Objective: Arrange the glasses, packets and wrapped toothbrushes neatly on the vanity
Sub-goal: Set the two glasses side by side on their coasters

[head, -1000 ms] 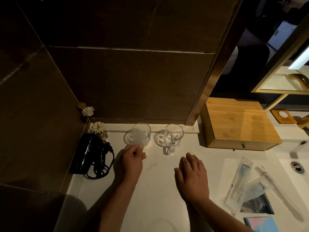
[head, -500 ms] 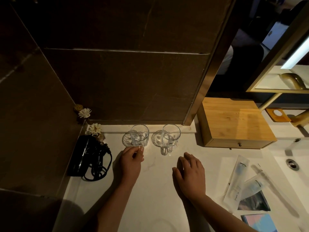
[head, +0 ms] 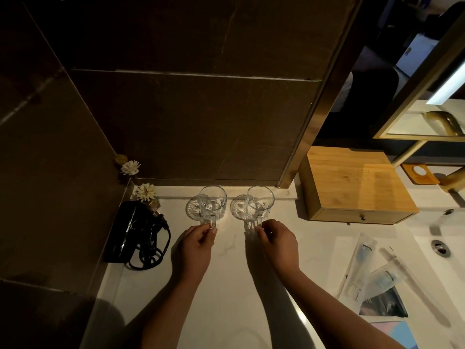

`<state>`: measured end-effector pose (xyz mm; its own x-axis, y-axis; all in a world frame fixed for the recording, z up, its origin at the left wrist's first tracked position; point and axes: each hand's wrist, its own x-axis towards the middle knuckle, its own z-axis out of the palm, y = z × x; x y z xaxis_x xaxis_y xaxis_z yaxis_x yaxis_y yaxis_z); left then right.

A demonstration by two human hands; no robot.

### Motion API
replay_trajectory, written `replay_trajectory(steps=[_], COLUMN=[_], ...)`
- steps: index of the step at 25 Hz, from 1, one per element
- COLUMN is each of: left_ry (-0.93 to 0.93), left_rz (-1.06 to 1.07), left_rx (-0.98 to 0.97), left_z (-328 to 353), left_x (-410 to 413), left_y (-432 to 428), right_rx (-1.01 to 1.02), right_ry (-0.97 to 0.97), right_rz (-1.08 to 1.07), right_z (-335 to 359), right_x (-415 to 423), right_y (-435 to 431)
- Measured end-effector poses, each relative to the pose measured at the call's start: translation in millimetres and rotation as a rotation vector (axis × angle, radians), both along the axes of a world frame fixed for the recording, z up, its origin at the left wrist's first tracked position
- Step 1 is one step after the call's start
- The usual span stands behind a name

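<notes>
- Two glass mugs stand upright at the back of the vanity (head: pixel 226 285), near the dark wall: the left mug (head: pixel 212 203) and the right mug (head: pixel 259 202), close but apart, both handles turned toward us.
- Our left hand (head: pixel 197 244) has thumb and forefinger pinched on the left mug's handle; the other fingers are curled under.
- Our right hand (head: pixel 278 241) pinches the right mug's handle in the same way.
- We judge the step in hand to be the squaring of the two mugs: handles parallel, bases level with one another along the back ledge.
- To do it well, we advise turning each mug by the handle with small twists, base kept flat on the stone, so that glass does not tip or scrape.
- We advise keeping the gap between the mugs; rims that knock could chip.
- The left mug has the hairdryer (head: pixel 130 230) and its cord nearby on the left; the mug should not drift that way.
- The right mug has a wooden box (head: pixel 357 185) to its right, apart from it, with room to spare.
- Wrapped toothbrushes (head: pixel 361 268) lie overlapping and askew at the right, near the basin, with a dark packet (head: pixel 385 306) partly under them and a pale blue packet (head: pixel 397 333) at the frame's lower edge.
- We judge these not yet arranged; the task is at an early stage.
</notes>
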<state>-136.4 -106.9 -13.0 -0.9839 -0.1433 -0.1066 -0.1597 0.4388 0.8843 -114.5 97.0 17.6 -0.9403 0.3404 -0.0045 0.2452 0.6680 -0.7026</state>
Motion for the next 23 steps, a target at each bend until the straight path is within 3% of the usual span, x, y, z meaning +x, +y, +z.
replay_trajectory(steps=[16, 23], left_ry=[0.033, -0.022], left_rz=[-0.008, 0.027], left_rx=[-0.024, 0.075], left_z=[-11.8, -11.5], left_x=[-3.6, 2.2], left_y=[-0.5, 0.4], right_rx=[-0.015, -0.114], right_ry=[0.030, 0.005], right_rz=[0.007, 0.009], right_z=[-1.4, 14.9], right_x=[-6.4, 5.3], right_y=[1.9, 5.1])
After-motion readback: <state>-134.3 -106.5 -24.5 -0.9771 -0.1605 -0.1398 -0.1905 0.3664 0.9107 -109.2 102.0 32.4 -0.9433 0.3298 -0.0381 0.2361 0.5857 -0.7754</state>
